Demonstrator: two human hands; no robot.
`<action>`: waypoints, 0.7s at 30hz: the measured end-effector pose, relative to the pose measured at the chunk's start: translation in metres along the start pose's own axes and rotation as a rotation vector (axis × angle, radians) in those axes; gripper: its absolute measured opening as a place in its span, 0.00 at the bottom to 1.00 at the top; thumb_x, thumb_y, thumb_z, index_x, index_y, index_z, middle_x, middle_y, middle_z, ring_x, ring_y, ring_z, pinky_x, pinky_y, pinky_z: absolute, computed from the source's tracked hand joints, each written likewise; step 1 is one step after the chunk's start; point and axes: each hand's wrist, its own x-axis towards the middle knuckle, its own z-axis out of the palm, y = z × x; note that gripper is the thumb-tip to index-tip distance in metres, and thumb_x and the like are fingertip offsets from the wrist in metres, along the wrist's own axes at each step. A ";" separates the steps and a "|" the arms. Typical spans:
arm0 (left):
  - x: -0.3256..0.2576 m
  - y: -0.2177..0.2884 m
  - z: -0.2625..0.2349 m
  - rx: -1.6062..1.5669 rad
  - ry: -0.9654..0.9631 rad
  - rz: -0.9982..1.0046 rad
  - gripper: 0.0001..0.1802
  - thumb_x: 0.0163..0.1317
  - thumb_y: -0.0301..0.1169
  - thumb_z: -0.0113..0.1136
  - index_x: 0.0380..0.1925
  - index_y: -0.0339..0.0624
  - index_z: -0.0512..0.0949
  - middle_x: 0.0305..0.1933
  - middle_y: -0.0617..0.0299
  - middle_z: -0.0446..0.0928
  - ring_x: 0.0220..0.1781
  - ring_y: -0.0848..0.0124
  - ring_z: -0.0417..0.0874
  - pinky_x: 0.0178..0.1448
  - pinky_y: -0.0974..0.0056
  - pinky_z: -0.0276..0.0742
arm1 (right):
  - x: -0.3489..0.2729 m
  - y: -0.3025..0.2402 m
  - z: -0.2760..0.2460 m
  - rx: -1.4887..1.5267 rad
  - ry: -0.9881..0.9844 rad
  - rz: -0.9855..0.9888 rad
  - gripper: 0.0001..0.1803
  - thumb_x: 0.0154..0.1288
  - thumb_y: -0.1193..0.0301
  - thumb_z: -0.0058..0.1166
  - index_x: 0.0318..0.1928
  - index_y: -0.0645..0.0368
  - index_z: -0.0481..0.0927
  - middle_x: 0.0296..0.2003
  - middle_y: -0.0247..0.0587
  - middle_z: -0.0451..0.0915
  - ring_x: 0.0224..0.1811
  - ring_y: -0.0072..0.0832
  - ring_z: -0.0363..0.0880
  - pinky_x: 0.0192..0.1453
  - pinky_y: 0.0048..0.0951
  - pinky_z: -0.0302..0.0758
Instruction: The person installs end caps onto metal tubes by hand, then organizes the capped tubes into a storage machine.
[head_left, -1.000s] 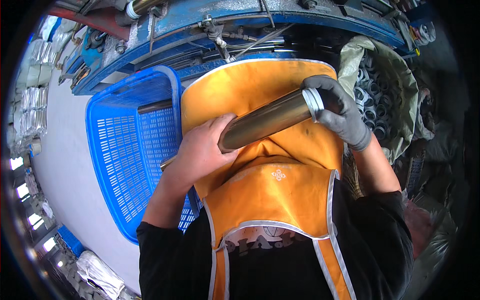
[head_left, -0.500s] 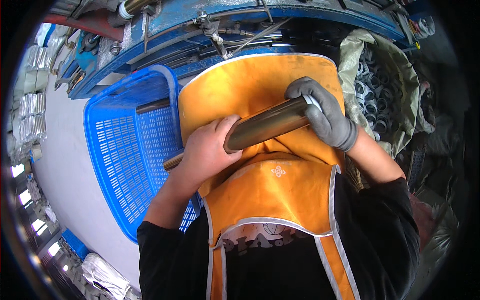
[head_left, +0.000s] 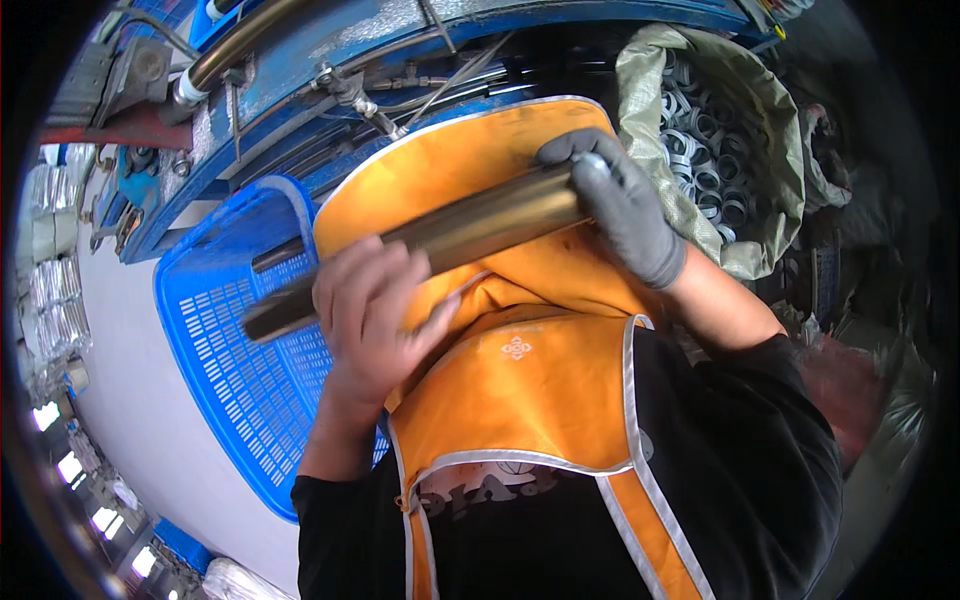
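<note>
Here, a long metal tube (head_left: 440, 250) lies across the centre of the frame, slanting from lower left to upper right, held over an orange apron (head_left: 520, 400) at lap height. The left hand (head_left: 375, 315), bare, is wrapped around the tube toward its lower-left end, fingers curled over the top. The right hand (head_left: 620, 200), in a grey glove, is closed over the upper-right end, covering the tip. Both hands carry it; neither end rests on anything visible. Below the left end sits a blue slotted plastic crate (head_left: 240, 400) at centre left. At upper right an open woven sack (head_left: 720, 150) holds many small metal rings. A blue machine frame (head_left: 400, 40) with pipes and fittings runs along the top. Judgement: the tube looks rigid and fairly heavy, with a smooth, dull-shiny surface likely to slip in a bare palm. Grip is best spread, one hand near each end as now, so that it does not tip. It looks unlikely to dent easily, though the open ends may be sharp.
</note>
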 end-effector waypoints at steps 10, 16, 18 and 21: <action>0.005 -0.037 0.014 -1.286 0.311 -0.309 0.43 0.62 0.57 0.64 0.67 0.41 0.63 0.69 0.51 0.69 0.71 0.48 0.69 0.77 0.44 0.58 | 0.012 -0.018 -0.051 -0.111 -0.147 -0.060 0.18 0.77 0.68 0.37 0.58 0.59 0.76 0.45 0.37 0.80 0.46 0.24 0.79 0.55 0.26 0.75; 0.020 -0.086 -0.046 -0.945 0.622 -0.333 0.32 0.62 0.34 0.63 0.64 0.36 0.65 0.59 0.48 0.74 0.66 0.53 0.74 0.76 0.45 0.62 | 0.046 0.135 -0.255 -1.510 -0.062 0.481 0.23 0.65 0.56 0.57 0.50 0.62 0.81 0.53 0.61 0.79 0.53 0.54 0.80 0.60 0.47 0.76; 0.013 -0.092 -0.053 -0.846 0.620 -0.349 0.31 0.64 0.30 0.61 0.65 0.35 0.63 0.60 0.48 0.75 0.66 0.52 0.74 0.76 0.46 0.62 | 0.034 0.176 -0.251 -1.588 -0.020 0.542 0.22 0.64 0.52 0.53 0.48 0.55 0.84 0.53 0.57 0.80 0.58 0.51 0.78 0.63 0.47 0.74; 0.007 -0.089 -0.053 -0.496 0.636 -0.454 0.27 0.61 0.25 0.66 0.59 0.31 0.70 0.56 0.50 0.78 0.64 0.58 0.76 0.73 0.51 0.66 | 0.033 0.196 -0.260 -1.572 -0.050 0.494 0.24 0.64 0.48 0.52 0.50 0.48 0.86 0.57 0.54 0.79 0.62 0.50 0.75 0.65 0.46 0.73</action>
